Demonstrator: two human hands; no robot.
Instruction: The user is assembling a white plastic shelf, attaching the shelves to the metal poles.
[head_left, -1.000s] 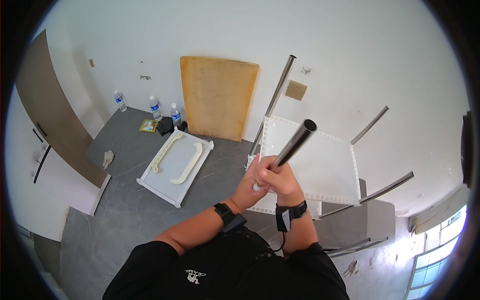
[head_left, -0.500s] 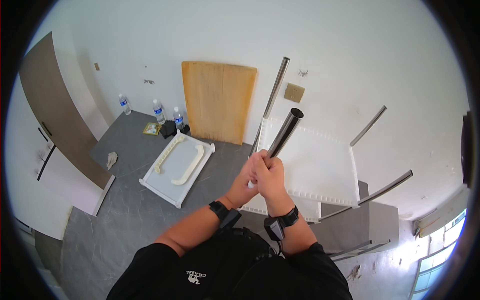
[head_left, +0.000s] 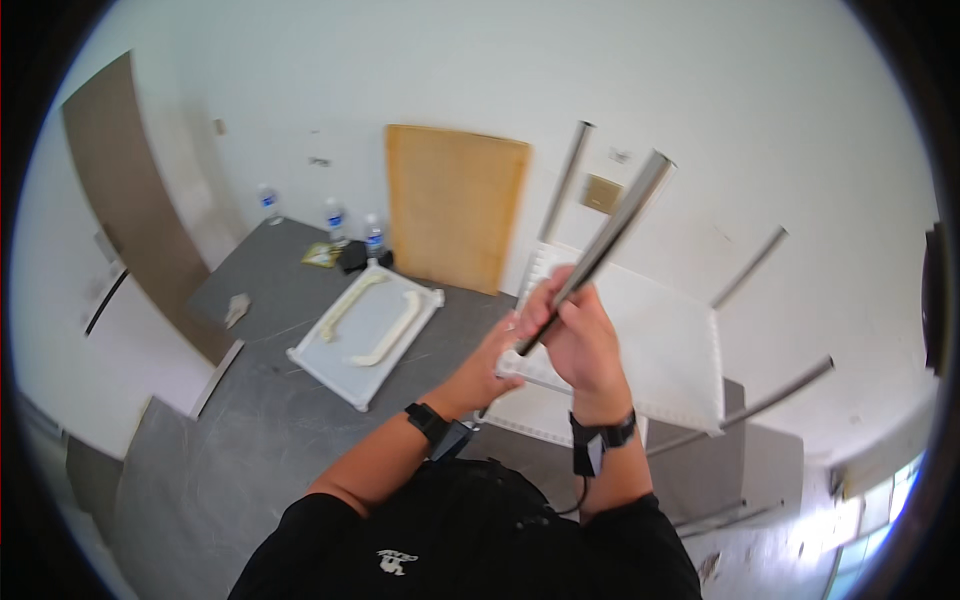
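1. So I was standing right there, and the star of the show was a silver, straight, round metal tube (head_left: 608, 232). It hung tilted in the air, top end leaning right, in front of a white, rectangular plastic shelf (head_left: 660, 340).

2. The person's right hand (head_left: 585, 345) was wrapped around the lower part, thumb and fingers closed on it. The left hand (head_left: 490, 362) sat just beside the bottom end with thumb and fingers parted; I honestly couldn't tell whether it touched the tube or pinched something small.

3. Weight: my guess was light, probably hollow. Most of the length stuck out above the fist though, so I figured the top would swing easily.

4. Stiffness: it looked dead straight, no sag, so I'd call it rigid and hard to break. Scratches or dents seemed the bigger worry.

5. Grip: shiny, smooth surface, so likely slippery (sweaty palms would not have helped).

6. Where I'd have grabbed it: a full fist nearer the middle for balance, plus a couple of guiding fingers low down, clear of the rim in case it was sharp.

7. Around it: a slim silver metal pole (head_left: 568, 180) stood behind, and two curved cream plastic pieces (head_left: 395, 335) lay on a white-framed, pale grey panel (head_left: 355, 345) to the left. Those looked light too.
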